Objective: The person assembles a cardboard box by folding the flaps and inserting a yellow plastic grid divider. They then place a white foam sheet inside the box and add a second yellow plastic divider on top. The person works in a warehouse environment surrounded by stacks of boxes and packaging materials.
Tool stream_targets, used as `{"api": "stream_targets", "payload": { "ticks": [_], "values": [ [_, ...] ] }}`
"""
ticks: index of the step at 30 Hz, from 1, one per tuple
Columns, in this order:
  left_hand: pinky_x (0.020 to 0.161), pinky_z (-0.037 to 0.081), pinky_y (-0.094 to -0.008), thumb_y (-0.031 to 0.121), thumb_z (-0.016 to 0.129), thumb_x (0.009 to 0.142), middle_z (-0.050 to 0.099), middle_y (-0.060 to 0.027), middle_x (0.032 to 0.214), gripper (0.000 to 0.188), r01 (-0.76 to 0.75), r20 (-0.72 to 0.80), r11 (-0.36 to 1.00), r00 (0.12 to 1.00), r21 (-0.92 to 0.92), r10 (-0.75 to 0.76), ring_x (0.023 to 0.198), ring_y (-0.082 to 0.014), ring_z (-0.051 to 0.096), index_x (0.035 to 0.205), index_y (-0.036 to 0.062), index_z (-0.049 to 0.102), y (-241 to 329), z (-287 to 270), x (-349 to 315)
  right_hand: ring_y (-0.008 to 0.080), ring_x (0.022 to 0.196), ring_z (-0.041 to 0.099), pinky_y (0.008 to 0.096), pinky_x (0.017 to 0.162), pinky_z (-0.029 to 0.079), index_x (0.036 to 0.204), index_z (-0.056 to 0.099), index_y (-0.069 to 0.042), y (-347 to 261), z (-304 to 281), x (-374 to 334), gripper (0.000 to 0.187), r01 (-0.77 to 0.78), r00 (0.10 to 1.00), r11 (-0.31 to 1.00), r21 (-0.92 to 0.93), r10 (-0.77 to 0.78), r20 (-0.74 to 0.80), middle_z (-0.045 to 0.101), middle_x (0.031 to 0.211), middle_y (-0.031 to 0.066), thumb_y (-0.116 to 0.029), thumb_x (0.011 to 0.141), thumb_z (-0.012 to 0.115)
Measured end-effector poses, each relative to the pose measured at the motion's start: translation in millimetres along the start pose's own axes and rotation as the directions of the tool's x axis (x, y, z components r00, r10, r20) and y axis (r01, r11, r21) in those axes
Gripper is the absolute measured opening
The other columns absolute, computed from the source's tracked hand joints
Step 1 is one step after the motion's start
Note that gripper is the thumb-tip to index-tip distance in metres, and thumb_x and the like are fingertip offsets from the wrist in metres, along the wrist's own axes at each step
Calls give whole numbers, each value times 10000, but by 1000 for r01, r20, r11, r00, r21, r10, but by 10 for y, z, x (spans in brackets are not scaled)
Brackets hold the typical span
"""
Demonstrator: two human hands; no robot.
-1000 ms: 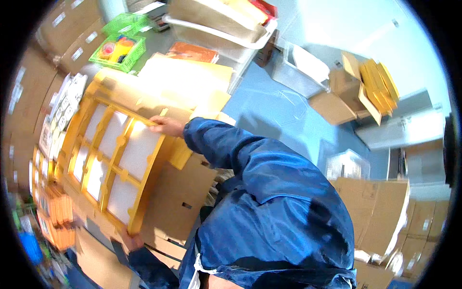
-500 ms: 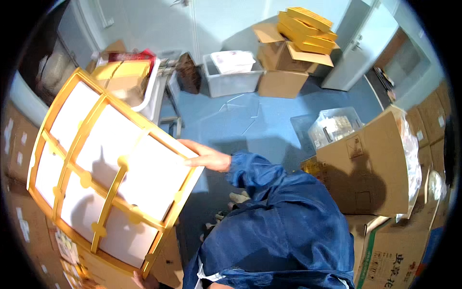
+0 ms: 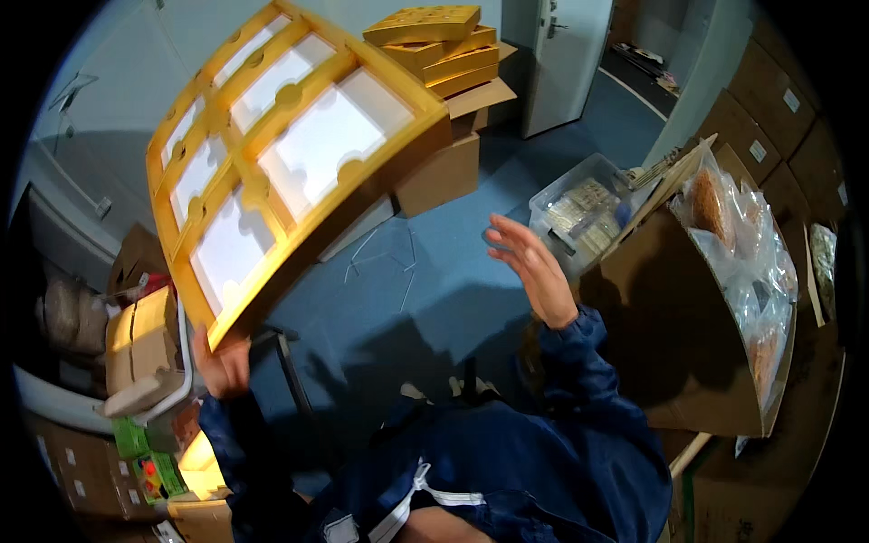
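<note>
The left arm came up from the lower left of the frame in a dark blue sleeve (image 3: 249, 452), its wrist below the near corner of the yellow tray (image 3: 339, 195). The left hand (image 3: 223, 364) was closed around that corner, some of its fingers hidden by the tray. The tray tilted across the upper left and upper middle of the frame, its six white-bottomed compartments showing. The right arm rose from the lower right, bent at the elbow, and the right hand (image 3: 534, 271) stood right of the middle of the frame, fingers extended and lightly spread, holding nothing and well apart from the tray. Just beside its fingertips in the view was a clear plastic bin (image 3: 546, 201), with a cardboard box (image 3: 670, 348) of bagged goods farther right. Yellow boxes (image 3: 444, 50) were stacked at the upper middle, above the blue floor (image 3: 434, 258).
</note>
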State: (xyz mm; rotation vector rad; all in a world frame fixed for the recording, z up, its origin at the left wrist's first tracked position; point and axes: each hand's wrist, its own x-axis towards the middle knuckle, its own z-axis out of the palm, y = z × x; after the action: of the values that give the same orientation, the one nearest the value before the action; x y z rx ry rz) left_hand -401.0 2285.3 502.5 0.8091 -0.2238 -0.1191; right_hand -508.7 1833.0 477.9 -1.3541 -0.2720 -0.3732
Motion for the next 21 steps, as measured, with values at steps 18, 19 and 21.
{"api": "stream_targets", "payload": {
  "ticks": [18, 19, 21],
  "values": [
    [778, 528, -480, 133, 647, 792, 514, -173, 1139, 529, 187, 96, 975, 980, -121, -176, 981, -300, 578, 1234, 33, 374, -3215, 2807, 8194, 188, 1152, 484, 347, 951, 421, 1229, 508, -34, 1019, -1649, 1268, 351, -277, 736, 961, -12, 204, -646, 436, 1332, 83, -97, 885, 539],
    [768, 533, -484, 135, 653, 789, 511, -177, 1139, 568, 222, 50, 967, 975, -122, -218, 987, -301, 578, 1260, 39, 350, -3384, 2841, 8357, 190, 1152, 484, 347, 955, 421, 1231, 507, -38, 1030, -1687, 1335, 353, -285, 727, 958, 10, 223, -650, 438, 1332, 79, -94, 885, 538],
    [737, 530, -503, 227, 669, 791, 482, -174, 1199, 661, 291, 10, 957, 957, 17, -291, 980, -309, 581, 1319, 81, 300, -3581, 2898, 8491, 195, 1156, 483, 343, 956, 420, 1246, 499, -42, 1037, -1749, 1435, 367, -315, 707, 949, -20, 221, -672, 444, 1329, 76, -100, 886, 542]
  ]
}}
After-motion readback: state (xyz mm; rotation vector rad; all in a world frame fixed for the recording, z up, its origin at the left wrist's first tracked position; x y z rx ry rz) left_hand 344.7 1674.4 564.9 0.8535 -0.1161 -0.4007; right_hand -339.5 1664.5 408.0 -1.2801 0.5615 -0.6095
